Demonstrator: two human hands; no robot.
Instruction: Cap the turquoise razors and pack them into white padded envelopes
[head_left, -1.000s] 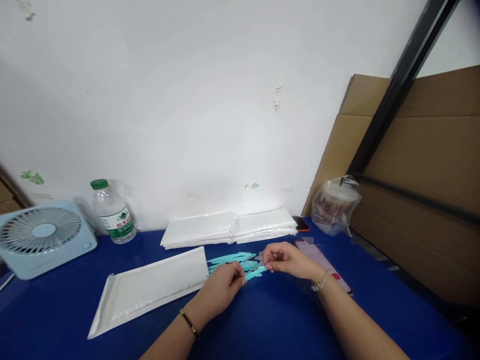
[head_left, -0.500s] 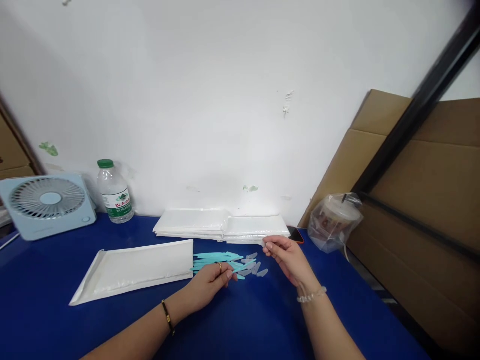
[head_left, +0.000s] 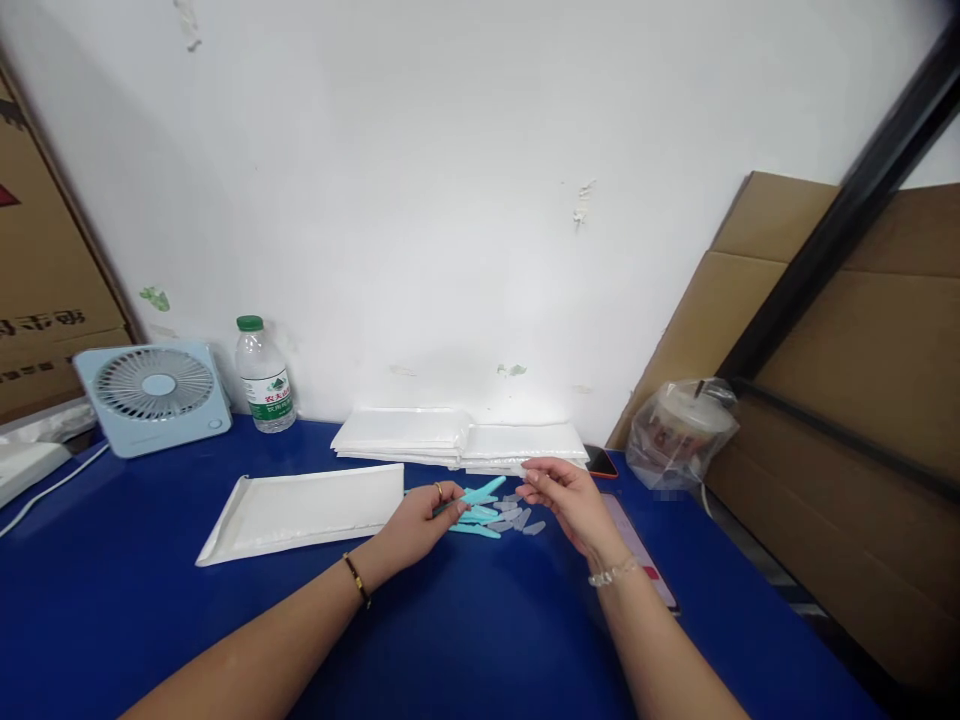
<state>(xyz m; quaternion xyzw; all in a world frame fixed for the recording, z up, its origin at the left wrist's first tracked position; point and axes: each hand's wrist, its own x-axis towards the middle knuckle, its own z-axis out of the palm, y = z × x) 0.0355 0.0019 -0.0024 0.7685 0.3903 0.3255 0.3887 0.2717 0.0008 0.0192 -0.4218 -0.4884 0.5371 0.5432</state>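
Observation:
My left hand (head_left: 420, 518) is closed in a pinch on a turquoise plastic stick (head_left: 481, 491), which it holds tilted up above a small heap of turquoise sticks (head_left: 474, 520) and clear plastic caps (head_left: 517, 519) on the blue table (head_left: 150, 600). My right hand (head_left: 564, 497) hovers just right of the heap, fingertips pinched together on something small that I cannot make out. A white padded envelope (head_left: 304, 511) lies flat to the left of my left hand.
A stack of white padded envelopes (head_left: 457, 440) lies against the wall. A water bottle (head_left: 263, 376) and a small blue fan (head_left: 155, 394) stand at the back left. A phone (head_left: 639, 550) lies under my right wrist, and a bagged drink cup (head_left: 679, 428) stands before cardboard sheets (head_left: 847, 400).
My left hand has lifted one turquoise stick off the heap. My right hand has come back in toward the heap. The view has swung left.

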